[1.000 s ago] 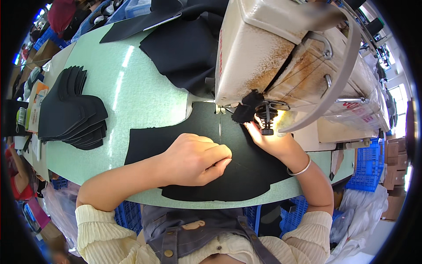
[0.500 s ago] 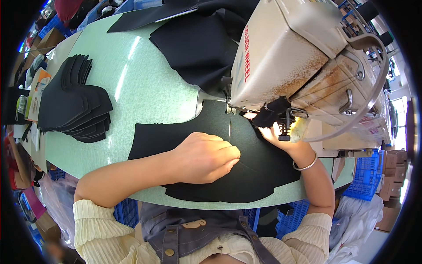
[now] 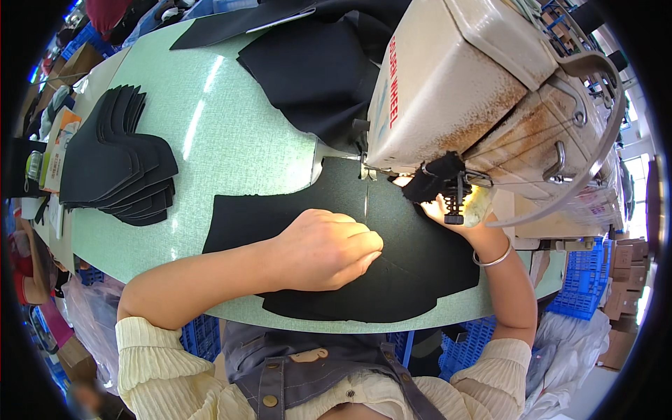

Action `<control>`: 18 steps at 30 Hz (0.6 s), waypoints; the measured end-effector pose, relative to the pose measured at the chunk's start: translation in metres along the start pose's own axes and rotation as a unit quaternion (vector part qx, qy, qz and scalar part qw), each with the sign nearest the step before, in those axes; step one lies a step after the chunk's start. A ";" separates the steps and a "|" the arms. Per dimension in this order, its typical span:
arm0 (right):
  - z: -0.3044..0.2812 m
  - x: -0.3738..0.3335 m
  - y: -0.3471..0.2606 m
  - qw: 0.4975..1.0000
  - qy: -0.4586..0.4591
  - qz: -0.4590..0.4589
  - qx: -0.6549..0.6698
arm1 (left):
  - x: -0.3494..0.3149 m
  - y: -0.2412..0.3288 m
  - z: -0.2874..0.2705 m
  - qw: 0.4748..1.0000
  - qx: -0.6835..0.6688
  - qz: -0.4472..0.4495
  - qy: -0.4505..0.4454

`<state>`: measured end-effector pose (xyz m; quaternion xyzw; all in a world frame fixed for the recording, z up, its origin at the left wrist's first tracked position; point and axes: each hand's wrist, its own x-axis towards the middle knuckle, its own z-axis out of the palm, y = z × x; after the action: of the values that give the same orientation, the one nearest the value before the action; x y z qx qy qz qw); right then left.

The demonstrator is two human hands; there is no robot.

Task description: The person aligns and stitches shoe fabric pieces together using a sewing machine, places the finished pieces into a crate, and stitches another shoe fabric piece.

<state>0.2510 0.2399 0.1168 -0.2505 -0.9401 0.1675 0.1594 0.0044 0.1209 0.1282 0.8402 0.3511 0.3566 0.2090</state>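
Note:
A wide black fabric piece (image 3: pixel 413 280) lies under the needle and presser foot (image 3: pixel 365 166) of a cream sewing machine (image 3: pixel 448 91). A straight seam line runs down it from the foot. My left hand (image 3: pixel 325 250) rests on the fabric in a closed fist, fingers curled under; anything inside them is hidden. Beside the needle, my right hand (image 3: pixel 474 222) lies on the fabric's right part, with a bracelet at the wrist. The machine's black-wrapped part (image 3: pixel 434 178) covers much of it; the fingers that show are stretched out, apart.
A stack of curved black pieces (image 3: pixel 119 161) sits on the green table (image 3: pixel 238 133) at left. More black fabric (image 3: pixel 308 77) lies behind the needle. A blue crate (image 3: pixel 581 280) and cardboard boxes (image 3: pixel 625 273) stand at the right, beyond the table edge.
My right hand and wrist have shifted slightly right. The left hand and the black fabric look almost unmoved.

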 end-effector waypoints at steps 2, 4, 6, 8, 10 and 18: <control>0.004 -0.004 -0.001 0.981 0.013 0.092 0.169 | 0.000 0.000 0.000 1.000 0.002 -0.002 -0.006; 0.007 -0.007 0.001 0.958 0.020 0.138 0.250 | 0.000 0.000 0.001 1.000 0.001 -0.001 -0.009; 0.008 -0.005 0.002 0.926 0.016 0.198 0.320 | 0.001 0.000 0.000 1.000 0.000 -0.001 -0.011; -0.006 0.001 -0.014 0.963 0.003 0.172 0.209 | 0.000 0.000 -0.001 1.000 0.002 -0.004 -0.015; -0.008 0.004 -0.024 0.985 -0.009 0.141 0.095 | 0.000 0.000 0.000 1.000 0.003 -0.006 -0.011; 0.000 0.001 -0.007 0.990 -0.085 0.061 -0.092 | 0.001 0.000 -0.001 1.000 0.003 -0.005 -0.013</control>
<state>0.2475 0.2346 0.1198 -0.3059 -0.9446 0.1101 0.0449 0.0043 0.1217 0.1292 0.8436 0.3534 0.3439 0.2125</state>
